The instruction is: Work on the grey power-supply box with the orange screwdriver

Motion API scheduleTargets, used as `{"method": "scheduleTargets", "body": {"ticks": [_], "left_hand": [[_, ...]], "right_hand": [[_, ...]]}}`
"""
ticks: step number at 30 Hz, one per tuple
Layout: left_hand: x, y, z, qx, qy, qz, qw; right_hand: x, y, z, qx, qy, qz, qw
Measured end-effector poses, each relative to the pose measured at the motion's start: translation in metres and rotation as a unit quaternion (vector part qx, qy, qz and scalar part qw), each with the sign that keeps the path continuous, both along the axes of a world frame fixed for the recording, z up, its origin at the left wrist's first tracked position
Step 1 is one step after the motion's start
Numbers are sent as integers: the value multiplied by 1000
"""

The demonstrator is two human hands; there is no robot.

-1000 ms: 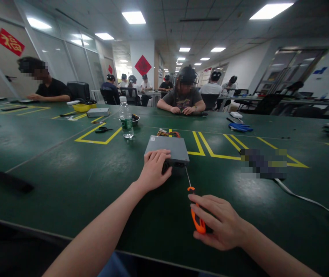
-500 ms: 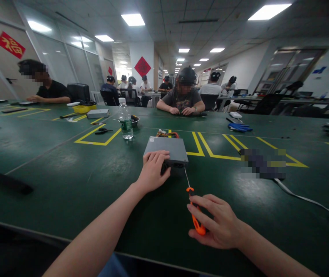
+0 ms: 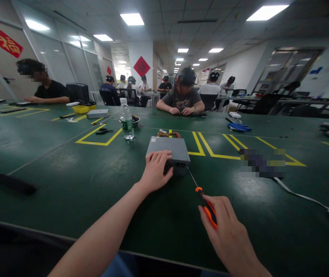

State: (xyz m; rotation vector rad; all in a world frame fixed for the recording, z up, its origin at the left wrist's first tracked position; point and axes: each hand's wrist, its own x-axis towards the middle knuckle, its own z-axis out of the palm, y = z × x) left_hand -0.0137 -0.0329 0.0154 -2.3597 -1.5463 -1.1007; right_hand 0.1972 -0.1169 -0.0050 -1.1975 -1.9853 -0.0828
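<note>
A grey metal power supply box (image 3: 170, 148) lies on the green table (image 3: 66, 173), with coloured wires (image 3: 168, 134) at its far end. My left hand (image 3: 155, 171) rests on the box's near left corner, fingers curled over the top edge. My right hand (image 3: 227, 227) is closed around the orange-and-black handle of a screwdriver (image 3: 206, 206). Its thin shaft points up and left, the tip close to the box's near right corner.
A water bottle (image 3: 126, 121) stands left of the box beside yellow floor-tape lines and scissors (image 3: 103, 130). A black bar (image 3: 15, 184) lies at the left, a white cable (image 3: 299, 196) at the right. A person (image 3: 183, 98) sits across the table; others work further back.
My right hand turned over the screwdriver handle and now grips it from above; the shaft swung so its tip reaches toward the box's right corner. My left hand stayed on the box.
</note>
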Motion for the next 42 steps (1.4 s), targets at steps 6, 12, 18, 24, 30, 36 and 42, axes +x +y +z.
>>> {"method": "scheduleTargets", "body": {"ticks": [6,12,18,24,30,36,42], "left_hand": [[-1,-1,1,-4,0,-5,1000],[-1,-1,1,-1,1,-7,1000],[-1,-1,2,2,-4,-7,1000],[0,0,1,5,-3,-7,1000],[0,0,0,3,-1,-1,1000],[1,0,0,4,-4,-1,1000],[1,0,1,-2,-5,-3,1000]], "right_hand": [[-18,5,0,-359,454,8,816],[-37,9,4,-457,674,35,580],[-46,8,5,-496,721,57,480],[-52,10,10,-485,734,41,474],[-48,12,15,-503,764,74,396],[-49,13,15,-499,765,58,403],[-50,13,19,-522,765,72,371]]}}
